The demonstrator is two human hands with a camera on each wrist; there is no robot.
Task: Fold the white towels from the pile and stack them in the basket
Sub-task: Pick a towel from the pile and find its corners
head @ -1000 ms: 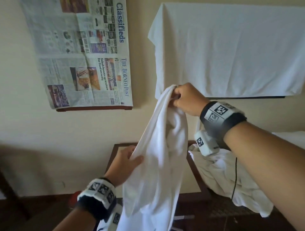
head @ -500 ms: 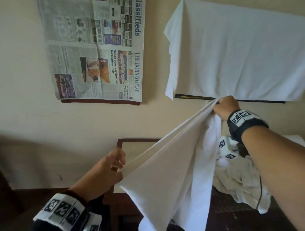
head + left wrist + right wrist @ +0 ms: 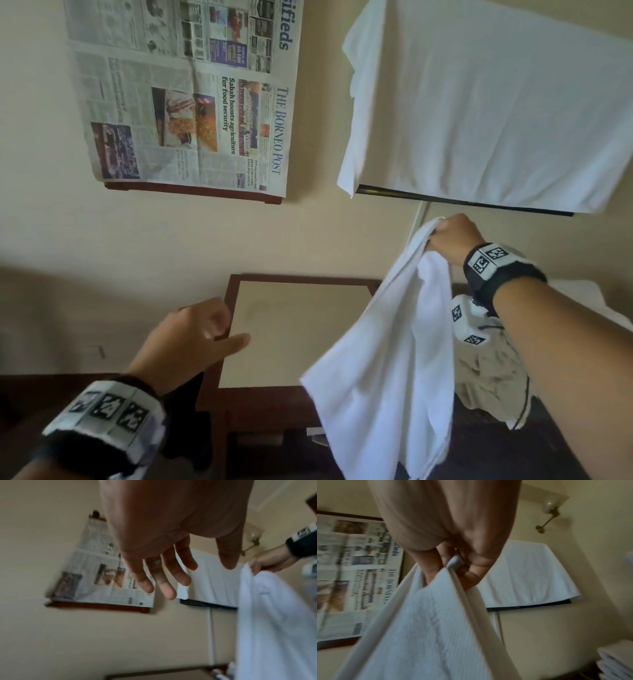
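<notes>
The white towel hangs from my right hand, which I see pinching its top edge up near the wall, fingers curled round a bunched fold; in the right wrist view the hem runs out of the fist on both sides. The cloth drapes down in front of the table, its lower corner free in the air. My left hand is off the towel, well apart from it, fingers loosely spread and holding nothing; the left wrist view shows them straight with a ring on one. Behind my right forearm lies the crumpled pile of towels. On the wall I see a newspaper and a white cloth draped over a frame.
</notes>
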